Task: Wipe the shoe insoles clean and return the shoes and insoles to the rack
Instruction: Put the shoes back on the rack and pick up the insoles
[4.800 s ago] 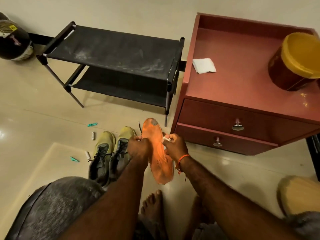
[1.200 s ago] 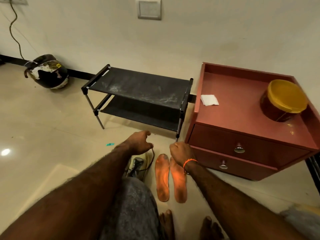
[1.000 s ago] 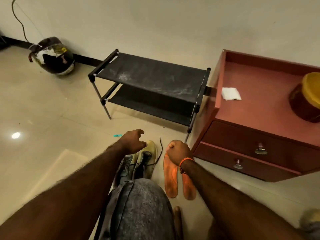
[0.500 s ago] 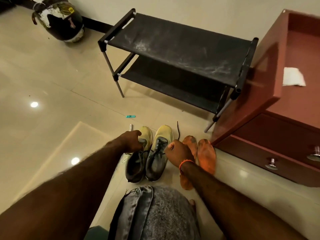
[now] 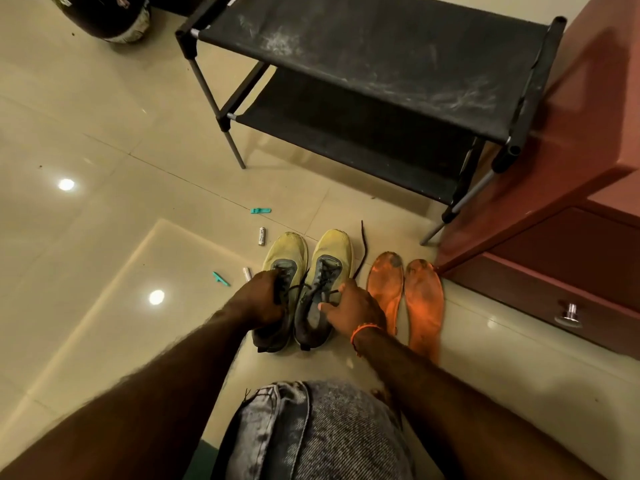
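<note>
Two yellow-green shoes stand side by side on the floor, toes pointing away from me. My left hand (image 5: pixel 263 299) grips the collar of the left shoe (image 5: pixel 285 252). My right hand (image 5: pixel 353 308) holds the side and opening of the right shoe (image 5: pixel 332 252). Just right of the shoes lie two orange insoles, the left insole (image 5: pixel 384 282) and the right insole (image 5: pixel 424 299), flat on the tiles. The black two-tier shoe rack (image 5: pixel 367 57) stands beyond them with both shelves bare and dusty.
A red-brown drawer cabinet (image 5: pixel 554 188) stands right of the rack, close to the insoles. Small teal clips (image 5: pixel 260 211) and batteries (image 5: pixel 260 235) lie on the floor left of the shoes. A dark helmet (image 5: pixel 110 15) sits at top left. My denim-clad knee (image 5: pixel 311 431) is below.
Both insoles were laid on the floor beside the cabinet. My hands left them, moved left, and have closed on the two shoes. The view has tilted down and nearer.
</note>
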